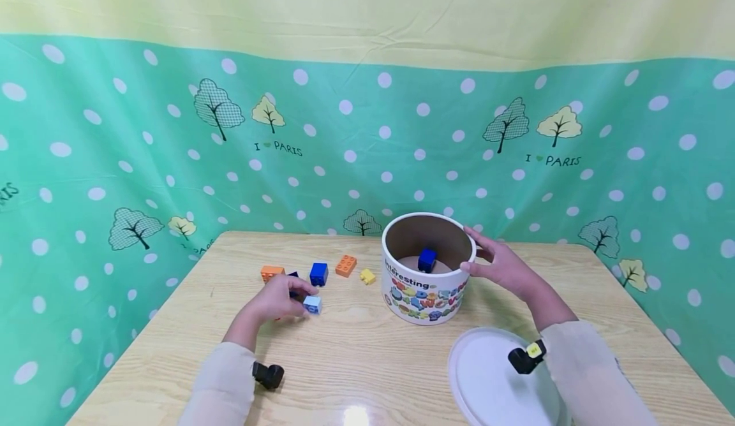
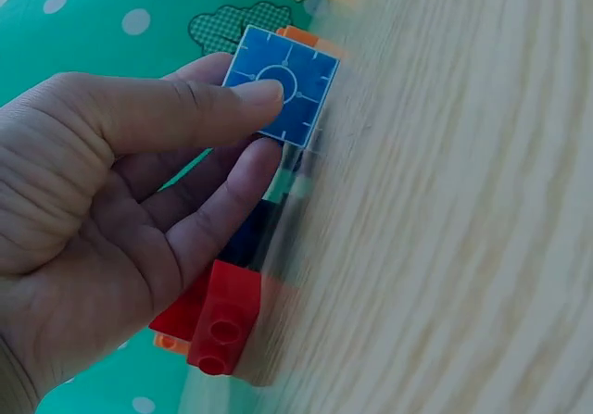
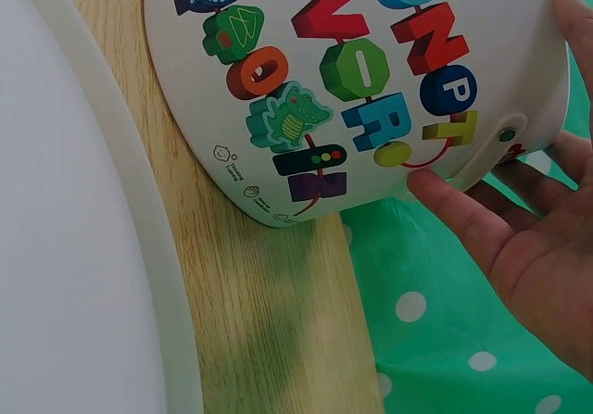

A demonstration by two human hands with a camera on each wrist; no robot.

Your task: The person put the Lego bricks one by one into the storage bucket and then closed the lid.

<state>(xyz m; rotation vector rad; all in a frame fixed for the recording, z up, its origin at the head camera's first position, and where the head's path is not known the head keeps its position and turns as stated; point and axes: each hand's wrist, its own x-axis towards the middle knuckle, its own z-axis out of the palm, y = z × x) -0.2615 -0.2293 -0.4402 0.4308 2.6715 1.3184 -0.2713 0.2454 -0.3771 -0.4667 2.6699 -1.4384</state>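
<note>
Between thumb and fingers, my left hand (image 1: 279, 300) pinches a light blue toy block (image 1: 312, 304) with a printed face, close over the table. In the left wrist view the thumb lies across the blue face of the block (image 2: 289, 71). A red block (image 2: 227, 317) and a dark blue one show below the fingers. My right hand (image 1: 501, 265) grips the right side of a white round bucket (image 1: 427, 295) printed with colourful letters, thumb at its rim. One dark blue block (image 1: 427, 259) lies inside the bucket. The right wrist view shows fingers around the bucket wall (image 3: 371, 99).
Behind the left hand lie an orange block (image 1: 272, 272), a blue block (image 1: 318, 274), another orange block (image 1: 346, 265) and a small yellow block (image 1: 367, 277). A white round lid (image 1: 499, 375) rests near the right forearm. A patterned green curtain (image 1: 321, 177) hangs behind the wooden table (image 1: 356, 362).
</note>
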